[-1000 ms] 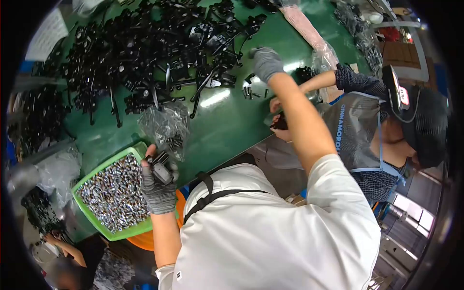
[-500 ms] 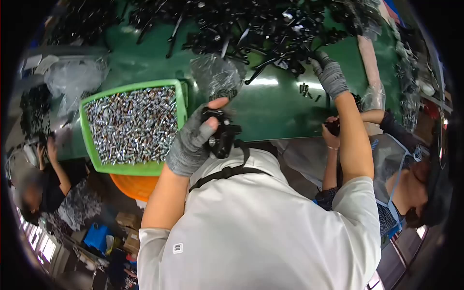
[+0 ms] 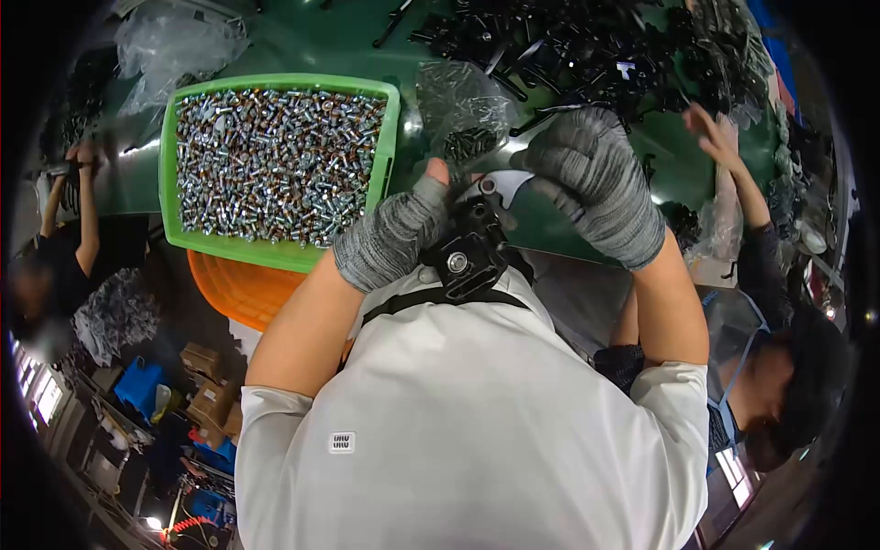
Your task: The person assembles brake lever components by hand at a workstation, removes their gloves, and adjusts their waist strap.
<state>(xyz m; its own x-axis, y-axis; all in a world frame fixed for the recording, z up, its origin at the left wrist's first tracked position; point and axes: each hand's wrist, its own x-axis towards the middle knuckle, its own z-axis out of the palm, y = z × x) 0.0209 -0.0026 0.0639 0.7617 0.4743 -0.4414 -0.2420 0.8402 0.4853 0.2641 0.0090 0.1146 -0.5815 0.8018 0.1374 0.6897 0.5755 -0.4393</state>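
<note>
A glossy green desk point(image 3: 316, 38) is spread across the scene, its smooth top streaked with reflected light. A pale, smooth shirt point(image 3: 477, 422) is worn on the near side. At the far right of the desk, hard black parts point(image 3: 559, 55) are heaped, angular and tangled. To the left, a green plastic tray point(image 3: 275, 257) with rounded corners is filled with shiny metal bolts point(image 3: 275, 165); its near rim is seen above an orange tub point(image 3: 234, 293). Bare desk is left beyond the tray, but only a narrow strip is left between the tray and a crinkled clear bag point(image 3: 463, 101). The right side is crossed by a co-worker's arm point(image 3: 747, 188).

Grey ribbed-knit gloves are worn on both hands, with some bare skin left showing. A blocky black part point(image 3: 467, 247) is gripped in the left hand point(image 3: 390, 234), thumb raised, just in front of the shirt. A curved silver lever point(image 3: 510, 186) with a round hole is pinched by the fingertips of the right hand point(image 3: 600, 188), right beside the black part; whether the two are joined cannot be told. A white label point(image 3: 342, 443) on the shirt is printed with two rows of dark characters, too small to be read surely.
</note>
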